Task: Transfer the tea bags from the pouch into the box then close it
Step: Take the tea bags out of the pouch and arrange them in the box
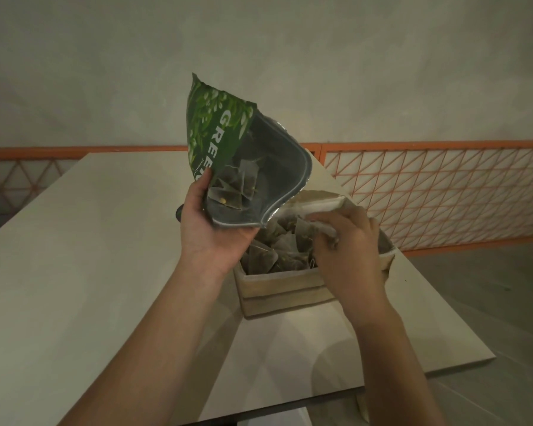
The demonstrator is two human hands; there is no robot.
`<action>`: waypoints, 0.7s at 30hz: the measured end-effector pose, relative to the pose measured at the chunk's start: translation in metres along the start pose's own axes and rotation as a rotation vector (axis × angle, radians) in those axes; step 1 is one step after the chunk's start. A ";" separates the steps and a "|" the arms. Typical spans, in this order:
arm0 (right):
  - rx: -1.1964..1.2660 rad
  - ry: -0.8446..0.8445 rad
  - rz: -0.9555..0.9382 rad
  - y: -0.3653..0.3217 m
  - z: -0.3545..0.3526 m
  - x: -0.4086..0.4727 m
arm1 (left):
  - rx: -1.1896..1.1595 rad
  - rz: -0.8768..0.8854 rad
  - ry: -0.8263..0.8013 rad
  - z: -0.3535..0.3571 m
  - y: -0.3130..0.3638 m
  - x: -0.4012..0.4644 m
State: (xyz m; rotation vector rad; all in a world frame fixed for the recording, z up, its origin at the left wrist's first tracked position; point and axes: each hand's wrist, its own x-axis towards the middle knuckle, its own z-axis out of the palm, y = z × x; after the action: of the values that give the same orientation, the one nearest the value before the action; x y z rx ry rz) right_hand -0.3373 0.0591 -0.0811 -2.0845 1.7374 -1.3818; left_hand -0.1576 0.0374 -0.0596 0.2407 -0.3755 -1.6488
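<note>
Left hand [211, 224] grips green pouch [228, 142] by its lower edge, mouth tipped open over box [277, 287], tea bags [237, 186] visible inside. Right hand [348, 244] curls over box's right side, pinching a bag [305, 233]. Box sits on worktop [105, 241], part full of bags, lid open.

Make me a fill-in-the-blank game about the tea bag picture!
1. The left hand holds up a ____ pouch with its mouth open toward the camera.
2. The box stands on the ____.
3. The right hand reaches into the box, among the ____.
4. The railing behind the table is painted ____.

Missing words: green; table; tea bags; orange
</note>
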 end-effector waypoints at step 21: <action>0.207 0.157 -0.160 -0.052 -0.015 0.015 | 0.049 0.008 0.009 0.004 0.002 -0.004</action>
State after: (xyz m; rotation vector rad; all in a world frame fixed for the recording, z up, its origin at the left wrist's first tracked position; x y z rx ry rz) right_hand -0.3101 0.0712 -0.0338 -2.0892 1.4291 -1.7313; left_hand -0.1567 0.0413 -0.0551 0.2834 -0.4099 -1.6313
